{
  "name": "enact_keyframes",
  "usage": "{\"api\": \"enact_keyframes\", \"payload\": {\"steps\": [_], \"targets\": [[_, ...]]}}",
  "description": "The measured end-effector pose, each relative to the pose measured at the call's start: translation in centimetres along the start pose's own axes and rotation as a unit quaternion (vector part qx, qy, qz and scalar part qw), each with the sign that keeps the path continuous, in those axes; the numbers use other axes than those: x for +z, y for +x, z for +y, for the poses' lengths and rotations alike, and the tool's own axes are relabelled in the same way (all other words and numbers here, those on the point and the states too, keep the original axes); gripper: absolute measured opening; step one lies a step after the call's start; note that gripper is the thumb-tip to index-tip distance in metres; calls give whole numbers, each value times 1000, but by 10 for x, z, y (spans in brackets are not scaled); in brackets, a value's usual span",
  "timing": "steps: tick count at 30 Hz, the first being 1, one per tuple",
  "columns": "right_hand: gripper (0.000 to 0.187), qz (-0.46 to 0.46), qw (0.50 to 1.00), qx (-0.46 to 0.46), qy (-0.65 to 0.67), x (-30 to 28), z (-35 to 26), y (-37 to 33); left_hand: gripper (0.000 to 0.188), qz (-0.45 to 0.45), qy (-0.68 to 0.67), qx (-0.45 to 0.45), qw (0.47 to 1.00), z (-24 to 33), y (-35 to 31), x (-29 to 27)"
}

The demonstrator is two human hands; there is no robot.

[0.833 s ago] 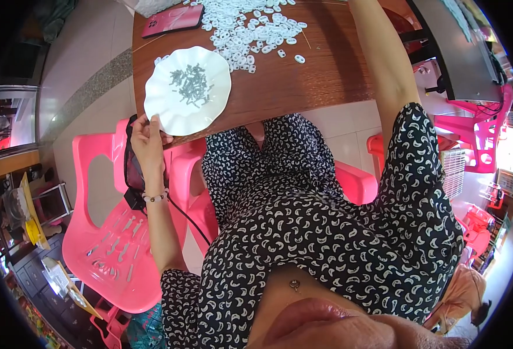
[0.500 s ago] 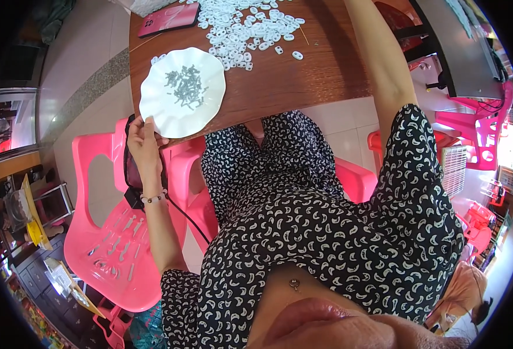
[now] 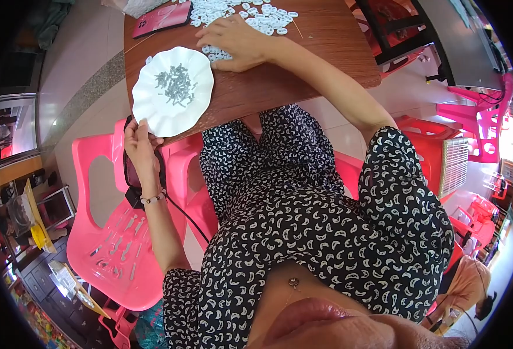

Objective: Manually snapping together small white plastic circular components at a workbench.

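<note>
My left grip is pinched on the white wavy plate, with my thumb on top of the rim and my other fingers curled low beside it. My right grip is palm down over the small white plastic pieces with holes. Its thumb and fingers are apart, with some pieces in the gap. I can't tell if any are hidden under my palm. That thumb is right by the plate's rim, but I can't tell if they touch.

The plate is at the near left corner of the brown wooden tabletop. Little grey rods lie loose in its middle. If I push down on the rim, or bump it with my right thumb, the plate could tip and the rods could slide off onto the floor. If I sweep too hard, the white pieces could scatter, or knock the pink phone near the far left edge. A thin stick lies to the right of the pile.
</note>
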State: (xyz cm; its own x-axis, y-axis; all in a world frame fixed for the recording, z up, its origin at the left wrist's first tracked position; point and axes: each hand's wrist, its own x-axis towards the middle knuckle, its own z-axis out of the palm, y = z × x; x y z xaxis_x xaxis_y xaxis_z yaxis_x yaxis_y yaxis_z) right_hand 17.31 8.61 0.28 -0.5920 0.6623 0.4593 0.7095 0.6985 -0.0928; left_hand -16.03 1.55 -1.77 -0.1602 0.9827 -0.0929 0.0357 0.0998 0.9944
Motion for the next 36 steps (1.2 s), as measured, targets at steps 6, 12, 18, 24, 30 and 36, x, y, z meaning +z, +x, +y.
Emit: {"api": "enact_keyframes", "payload": {"steps": [6,12,18,24,30,36], "targets": [[33,2,1000,-9,13,17,-5,2,28,6,4,-13,1000,6,-1,2],[14,28,999,17,9,12,-1,-9,34,-4,8,-9,1000,3,1,5],[13,1,998,58,-17,-4,7,-28,36,-2,22,-4,1000,5,1,16],[20,65,992,77,76,-26,8,-35,39,-12,27,-2,1000,4,1,18],[21,141,966,213,41,-49,26,-51,44,-20,120,-5,993,16,-10,20],[21,74,950,301,40,-73,22,-85,38,15,271,207,940,1,-7,3]]}}
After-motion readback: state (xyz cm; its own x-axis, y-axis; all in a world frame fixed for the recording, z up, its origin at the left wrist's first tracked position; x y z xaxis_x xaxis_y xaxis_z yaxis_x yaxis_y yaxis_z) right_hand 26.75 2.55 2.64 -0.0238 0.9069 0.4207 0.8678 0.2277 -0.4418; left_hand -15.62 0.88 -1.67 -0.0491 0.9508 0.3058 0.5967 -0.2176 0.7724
